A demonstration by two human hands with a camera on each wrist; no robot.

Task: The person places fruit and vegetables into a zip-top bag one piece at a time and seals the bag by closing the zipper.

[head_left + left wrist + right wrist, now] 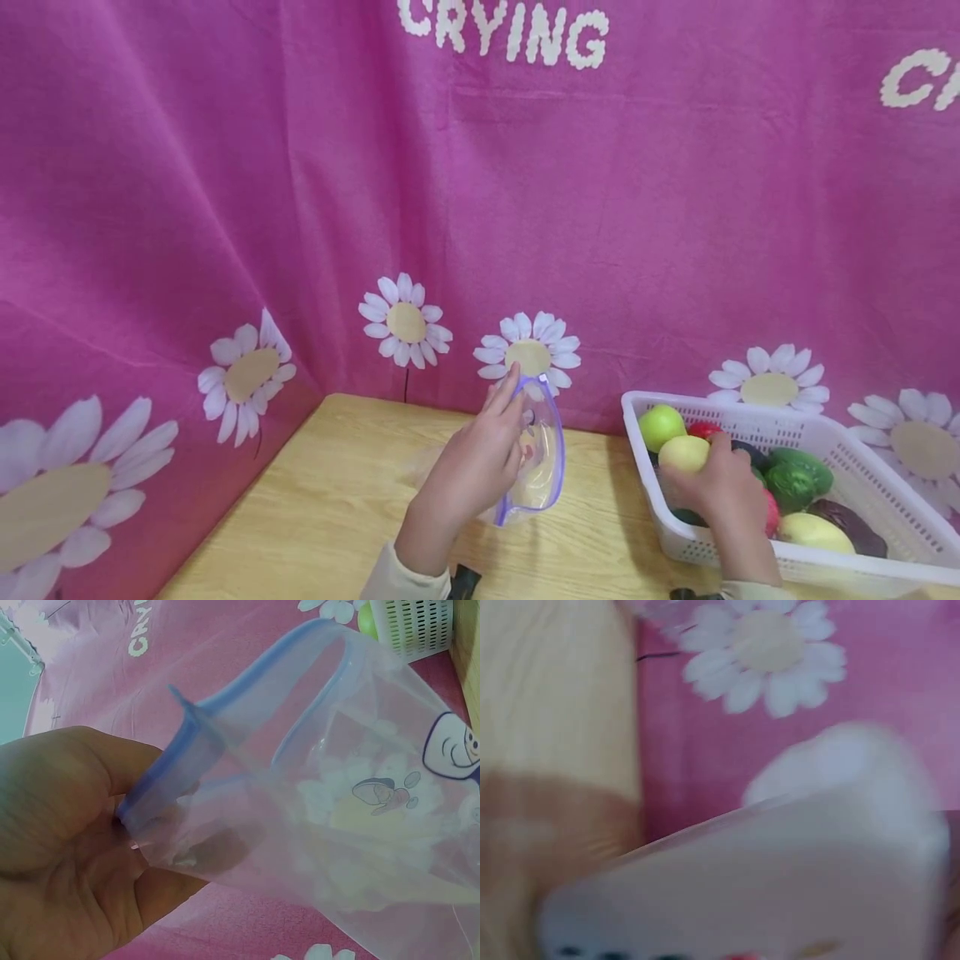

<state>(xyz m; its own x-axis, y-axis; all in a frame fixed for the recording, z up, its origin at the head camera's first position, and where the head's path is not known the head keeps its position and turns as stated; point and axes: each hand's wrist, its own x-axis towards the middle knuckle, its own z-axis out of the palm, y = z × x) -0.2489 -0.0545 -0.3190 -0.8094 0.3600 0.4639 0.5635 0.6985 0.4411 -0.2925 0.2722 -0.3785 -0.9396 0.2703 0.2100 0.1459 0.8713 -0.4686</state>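
Observation:
My left hand (474, 460) holds a clear zip bag (542, 483) by its rim, and the bag's purple-edged mouth gapes toward the right. In the left wrist view the thumb and fingers pinch the blue-looking edge of the bag (390, 847), which carries small cartoon prints. My right hand (727, 492) is over the left end of a white plastic basket (900, 467), gripping a pale yellow, rounded fruit (684, 453). The right wrist view is blurred, with the basket wall (742, 885) across its lower half.
In the basket lie a green apple (662, 427), a dark green vegetable (798, 479), another pale yellow piece (813, 532), a dark purple one (851, 527) and some red ones. A pink flowered cloth (600, 233) hangs behind the wooden table (330, 492).

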